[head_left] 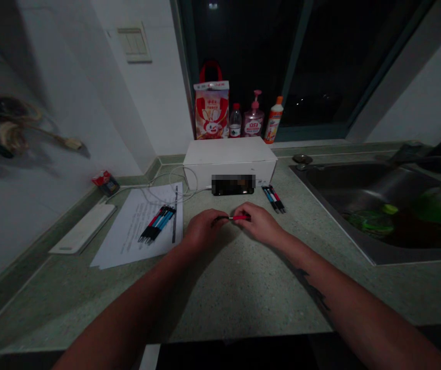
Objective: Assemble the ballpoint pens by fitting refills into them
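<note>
Over the middle of the counter, both hands meet at a red and black pen point(239, 218) held roughly level. My left hand point(205, 226) is closed on its black end. The fingers of my right hand point(258, 221) pinch the red part. A thin pale bit shows between the two parts; whether they are joined there I cannot tell. To the left, a bundle of pens point(158, 224) in red, blue and black lies on printed paper sheets point(128, 226). A smaller group of pens point(273, 199) lies right of the hands.
A phone point(233, 186) leans against a white box point(230, 151) behind the hands, with a white cable point(189, 194) running left. Bottles and a red bag point(212, 110) stand by the window. A metal sink point(344, 226) holds green items at right. A white flat panel point(84, 228) lies left.
</note>
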A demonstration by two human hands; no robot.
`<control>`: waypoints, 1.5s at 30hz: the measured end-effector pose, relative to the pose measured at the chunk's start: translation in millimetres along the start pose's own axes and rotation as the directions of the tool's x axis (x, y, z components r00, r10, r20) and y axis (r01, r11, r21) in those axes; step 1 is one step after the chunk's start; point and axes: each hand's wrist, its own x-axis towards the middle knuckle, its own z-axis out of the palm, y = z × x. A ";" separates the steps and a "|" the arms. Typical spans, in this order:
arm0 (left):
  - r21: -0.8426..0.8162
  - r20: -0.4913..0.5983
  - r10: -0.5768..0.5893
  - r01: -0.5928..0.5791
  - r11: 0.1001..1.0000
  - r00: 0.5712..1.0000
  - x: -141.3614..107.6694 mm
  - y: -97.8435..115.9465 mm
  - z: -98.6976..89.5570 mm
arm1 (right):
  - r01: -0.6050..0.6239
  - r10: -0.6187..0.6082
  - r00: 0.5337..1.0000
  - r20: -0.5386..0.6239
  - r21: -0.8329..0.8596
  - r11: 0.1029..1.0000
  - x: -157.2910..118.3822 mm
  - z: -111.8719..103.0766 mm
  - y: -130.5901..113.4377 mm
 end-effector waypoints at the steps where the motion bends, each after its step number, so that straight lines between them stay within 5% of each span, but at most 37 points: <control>1: 0.003 -0.021 -0.011 0.011 1.000 1.000 0.1 -0.2 -0.5 | 0.004 -0.005 1.000 -0.011 -0.032 0.999 0.0 -1.0 1.6; 8: 0.087 -0.198 -0.105 0.124 0.988 0.975 5.3 -8.9 -6.9 | -0.043 0.013 0.992 -0.129 -0.232 0.972 1.0 -12.4 8.5; 13: 0.215 -0.065 -0.152 0.163 0.963 0.986 6.7 -17.4 -3.2 | -0.120 0.079 0.979 -0.187 -0.222 0.968 1.8 -11.8 9.2; 17: 0.245 0.065 -0.099 0.081 0.966 0.993 3.2 -10.9 0.7 | -0.046 0.022 0.983 -0.182 -0.130 0.990 1.9 -11.1 6.5; 22: 0.153 0.056 -0.043 0.034 0.988 0.998 -2.3 1.9 3.9 | 0.080 -0.092 0.989 -0.116 -0.102 0.992 0.9 -12.6 1.4; 25: -0.126 -0.073 -0.179 0.169 0.978 0.981 -1.4 4.2 4.3 | 0.183 -0.188 0.981 -0.036 -0.112 0.977 -0.5 -10.7 -2.6; 29: -0.512 0.076 -0.344 0.333 0.792 0.936 3.4 6.6 1.0 | 0.246 -0.247 0.969 0.010 -0.128 0.961 -2.3 -5.9 -8.8; 32: -0.597 0.196 -0.347 0.393 0.700 0.917 4.4 9.3 -0.5 | 0.221 -0.224 0.974 -0.044 -0.061 0.973 -2.5 -4.0 -11.3; 38: -0.790 0.274 -0.397 0.440 0.427 0.876 2.9 10.9 0.8 | 0.155 -0.088 0.943 -0.322 0.189 0.970 -0.1 -5.7 -9.4; 45: -0.827 0.324 -0.437 0.475 0.300 0.839 5.1 10.1 -4.6 | 0.171 -0.104 0.931 -0.349 0.167 0.971 -0.8 -7.3 -13.0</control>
